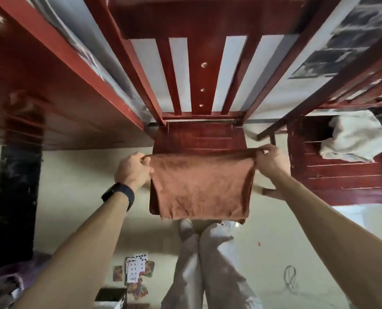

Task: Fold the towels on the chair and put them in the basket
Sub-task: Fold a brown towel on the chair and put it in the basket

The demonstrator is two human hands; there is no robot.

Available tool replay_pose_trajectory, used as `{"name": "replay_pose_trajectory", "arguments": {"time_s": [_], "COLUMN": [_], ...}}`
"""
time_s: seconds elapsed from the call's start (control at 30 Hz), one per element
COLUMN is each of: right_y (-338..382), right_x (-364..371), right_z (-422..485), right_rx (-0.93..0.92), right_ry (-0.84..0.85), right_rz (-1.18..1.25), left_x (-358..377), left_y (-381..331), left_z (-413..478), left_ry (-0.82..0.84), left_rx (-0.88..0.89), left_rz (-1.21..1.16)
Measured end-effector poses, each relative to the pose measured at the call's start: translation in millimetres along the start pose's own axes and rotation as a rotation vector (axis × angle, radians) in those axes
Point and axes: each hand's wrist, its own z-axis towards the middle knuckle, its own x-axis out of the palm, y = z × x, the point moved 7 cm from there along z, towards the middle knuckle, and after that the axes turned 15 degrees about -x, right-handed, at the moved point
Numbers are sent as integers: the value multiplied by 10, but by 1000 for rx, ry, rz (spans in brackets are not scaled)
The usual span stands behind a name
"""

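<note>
In the middle of the frame a brown towel [201,186] hangs doubled over. The left hand [133,169] and right hand [271,160] are set apart, each pinching one top corner. Behind it stands a red wooden chair [199,134] with a slatted back against a pale wall [179,74]. At the right, a second red chair [342,177] carries a crumpled white towel [355,137]. The floor [286,230] is pale, with playing cards [134,270] scattered at lower left.
</note>
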Motion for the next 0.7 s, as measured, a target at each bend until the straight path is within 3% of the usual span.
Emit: {"name": "replay_pose_trajectory", "arguments": {"time_s": [0.1,0.27,0.4,0.57,0.7], "right_y": [-26,158,-181,-1188,-1592], "right_x": [219,408,680,1254,1521], "right_z": [471,845,612,-172,-501], "right_rx": [-2,-49,4,235,259], "right_ry": [-70,-41,40,211,195], "right_rz": [208,223,107,-93,-111], "left_x": [139,279,683,1322,1640], "left_y": [-206,-526,-362,564,1016], "left_z": [406,755,686,176,30], "left_ry": [73,147,239,211,207], "left_rx": [-83,-95,-80,-335,-418], "left_rz": [-349,-537,-390,-90,-40]}}
